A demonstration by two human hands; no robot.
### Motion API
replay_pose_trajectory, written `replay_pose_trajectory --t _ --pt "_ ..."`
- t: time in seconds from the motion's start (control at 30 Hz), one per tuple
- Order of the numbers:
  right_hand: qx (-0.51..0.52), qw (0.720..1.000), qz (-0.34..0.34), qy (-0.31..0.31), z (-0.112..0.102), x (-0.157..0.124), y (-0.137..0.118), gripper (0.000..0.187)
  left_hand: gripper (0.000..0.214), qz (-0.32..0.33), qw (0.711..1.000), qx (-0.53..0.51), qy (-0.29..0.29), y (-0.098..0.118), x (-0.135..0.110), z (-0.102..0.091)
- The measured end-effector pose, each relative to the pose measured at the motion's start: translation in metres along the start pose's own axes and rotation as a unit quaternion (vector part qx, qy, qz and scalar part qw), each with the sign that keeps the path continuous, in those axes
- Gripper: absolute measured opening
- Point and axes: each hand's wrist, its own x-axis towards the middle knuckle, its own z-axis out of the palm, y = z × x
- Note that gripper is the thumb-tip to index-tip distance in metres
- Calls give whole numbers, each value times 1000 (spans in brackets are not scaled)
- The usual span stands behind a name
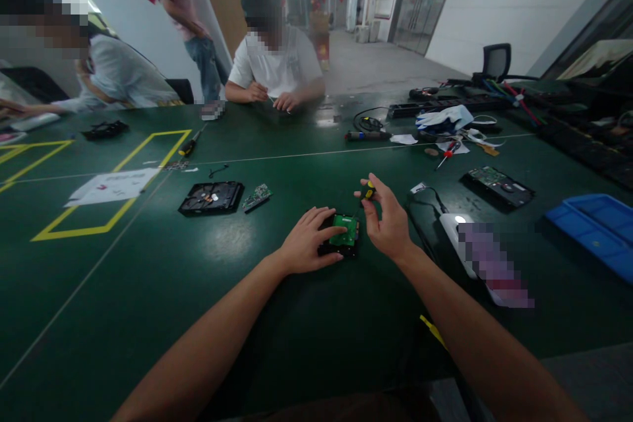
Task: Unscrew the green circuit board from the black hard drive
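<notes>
A small hard drive (345,238) with a green circuit board on top lies on the dark green table (148,290) in front of me. My left hand (307,241) rests on its left side, fingers curved over it and holding it down. My right hand (388,217) hovers just right of the drive, fingers pinched on the black and yellow handle of a small screwdriver (367,191) that stands upright over the board. The screwdriver's tip is hidden behind my fingers.
An opened drive (211,197) and a loose green board (258,196) lie to the left. Another drive (498,185), a blue tray (596,225), cables and tools sit to the right. A person (274,56) works across the table; others are at the far left.
</notes>
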Motion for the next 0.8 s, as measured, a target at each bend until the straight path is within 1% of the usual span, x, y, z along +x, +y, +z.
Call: replay_pose_trajectory --t 0.07,0.17,0.27,0.37,0.47,0.57,0.63,0.8 --pt "-1 1000 1 3 0 -1 1 58 64 0 1000 -4 1 0 0 0" --pt "-38 999 -18 24 -1 0 1 53 64 -1 1000 -5 2 0 1 0" --pt "-59 997 -32 43 -3 2 -1 53 64 -3 1000 -1 1 0 0 0" --pt "-65 996 -35 46 -3 2 -3 52 64 -2 1000 1 -1 0 0 0" --pt "-48 998 -16 27 -1 0 -2 53 65 0 1000 -1 1 0 0 1" --pt "3 1000 8 7 1 -2 0 57 64 -2 1000 -3 1 -1 0 2" --pt "15 1000 10 9 2 -3 2 55 64 -2 1000 -4 1 -1 0 2" --pt "-57 997 -24 47 -2 0 0 51 64 0 1000 -2 4 0 -1 1"
